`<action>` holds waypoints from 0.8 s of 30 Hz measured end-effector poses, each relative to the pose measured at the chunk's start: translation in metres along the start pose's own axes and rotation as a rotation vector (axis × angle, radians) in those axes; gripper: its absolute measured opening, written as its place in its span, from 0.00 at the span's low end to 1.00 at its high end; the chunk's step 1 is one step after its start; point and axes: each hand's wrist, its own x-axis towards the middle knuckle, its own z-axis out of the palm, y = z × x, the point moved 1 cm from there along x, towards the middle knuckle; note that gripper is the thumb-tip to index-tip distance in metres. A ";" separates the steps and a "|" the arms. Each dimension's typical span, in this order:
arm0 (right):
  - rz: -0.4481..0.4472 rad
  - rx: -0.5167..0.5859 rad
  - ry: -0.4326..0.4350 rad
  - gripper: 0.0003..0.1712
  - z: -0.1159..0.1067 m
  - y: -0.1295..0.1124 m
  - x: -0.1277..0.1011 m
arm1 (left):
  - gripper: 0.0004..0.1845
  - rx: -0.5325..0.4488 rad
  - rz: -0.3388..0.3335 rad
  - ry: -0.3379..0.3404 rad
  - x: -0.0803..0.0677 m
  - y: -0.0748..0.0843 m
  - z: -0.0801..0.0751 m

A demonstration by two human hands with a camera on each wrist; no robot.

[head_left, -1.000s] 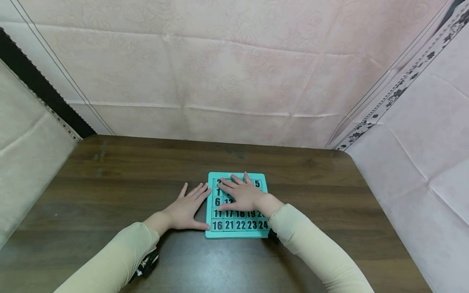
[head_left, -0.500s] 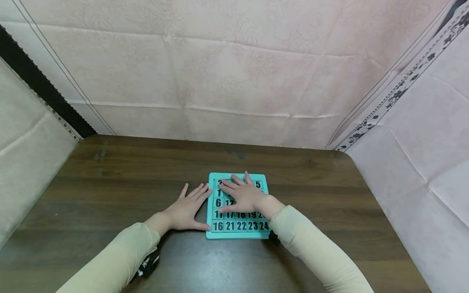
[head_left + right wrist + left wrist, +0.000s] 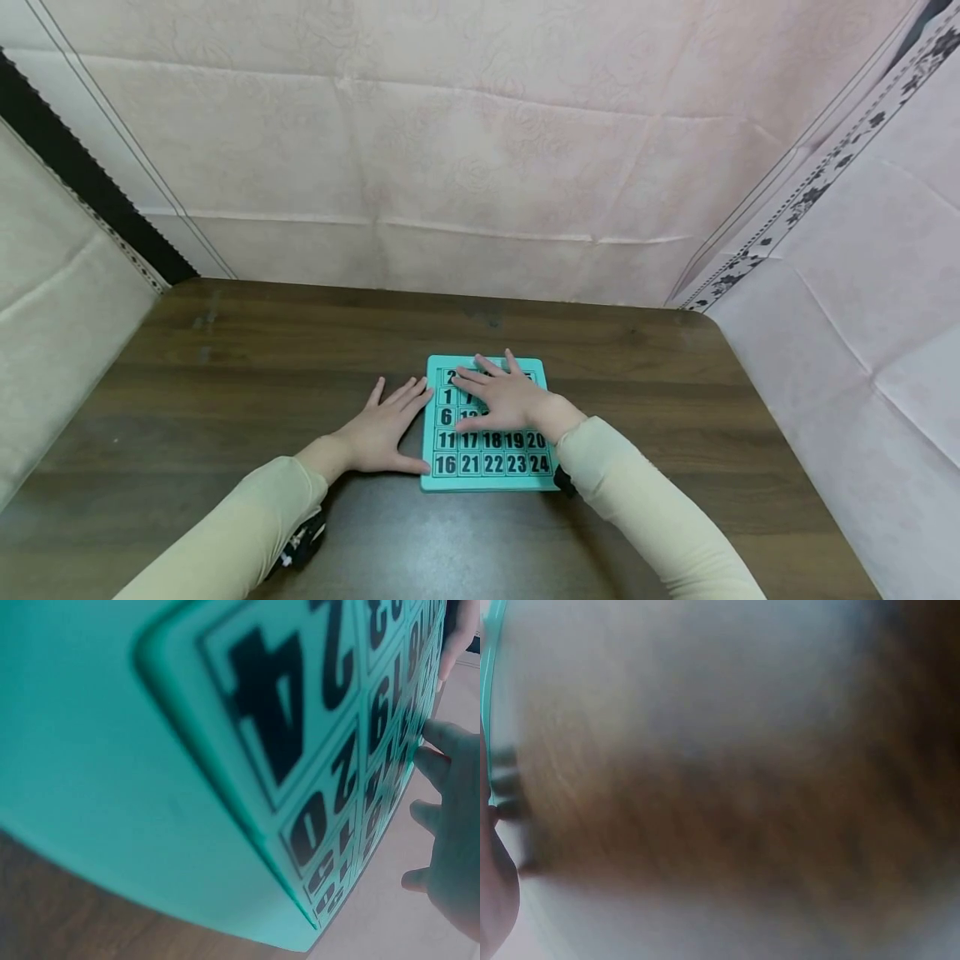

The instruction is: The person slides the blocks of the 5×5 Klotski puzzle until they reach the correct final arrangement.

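The teal number board (image 3: 487,467) shows 16, 21, 22, 23, 24.

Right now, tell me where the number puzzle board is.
In the head view, the teal puzzle board lies on the wooden table, near edge, under the right hand, beside the left hand.

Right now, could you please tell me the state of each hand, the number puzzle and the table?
left hand: flat on the table, fingers straight, thumb against the puzzle's left edge.
right hand: resting on the puzzle's upper tiles, fingers spread and straight.
number puzzle: lying flat, upper tiles partly covered, bottom rows 11, 17 to 20 and 16, 21 to 24 readable.
table: dark wood, carrying the puzzle and the left hand.
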 end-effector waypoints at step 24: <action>0.018 0.000 0.025 0.47 0.000 0.011 -0.014 | 0.59 0.016 0.004 0.012 -0.001 0.000 0.001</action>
